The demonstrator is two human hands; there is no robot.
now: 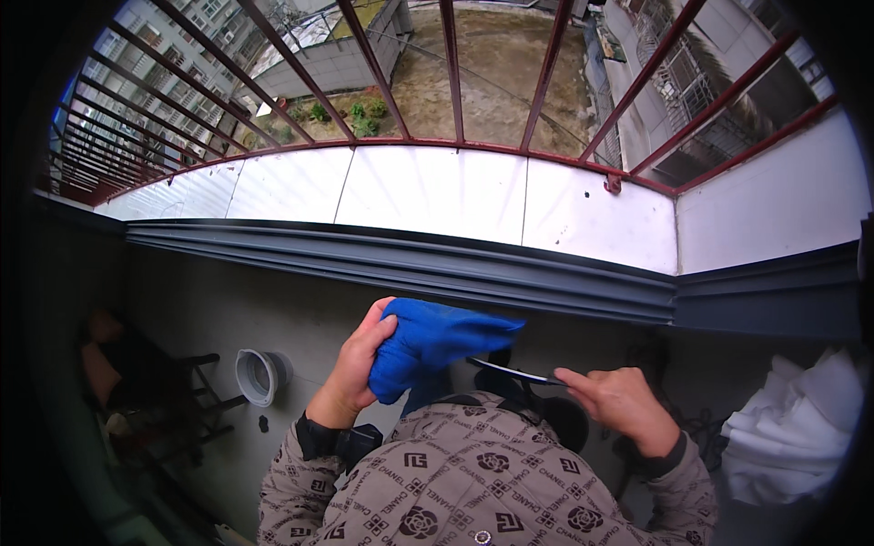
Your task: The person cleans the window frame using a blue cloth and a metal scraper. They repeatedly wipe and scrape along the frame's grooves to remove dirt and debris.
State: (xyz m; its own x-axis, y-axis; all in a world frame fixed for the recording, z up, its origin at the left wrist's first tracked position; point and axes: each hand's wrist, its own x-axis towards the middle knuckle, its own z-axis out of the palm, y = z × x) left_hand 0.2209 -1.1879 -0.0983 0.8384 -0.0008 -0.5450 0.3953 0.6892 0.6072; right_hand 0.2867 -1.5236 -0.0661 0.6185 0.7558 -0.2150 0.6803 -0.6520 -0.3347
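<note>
My left hand (356, 365) grips a bunched blue cloth (437, 341), thumb on top, in front of my torso. One corner of the cloth points to the right. In my right hand (611, 399) is the end of a thin, curved strip (515, 370), dark with a pale, shiny face. The strip runs left from my fingertips toward the underside of the cloth. Its far end is partly hidden there, so I cannot tell whether the two touch. Just beyond both hands runs a dark grey metal window frame (410, 256) with grooved tracks.
Beyond the frame lies a white tiled sill (430, 191), bordered by dark red metal bars (450, 75). A pale bucket (263, 377) stands on the floor at left, beside a dark folding chair or stool (212, 396). Crumpled white sheeting (792, 430) sits at right.
</note>
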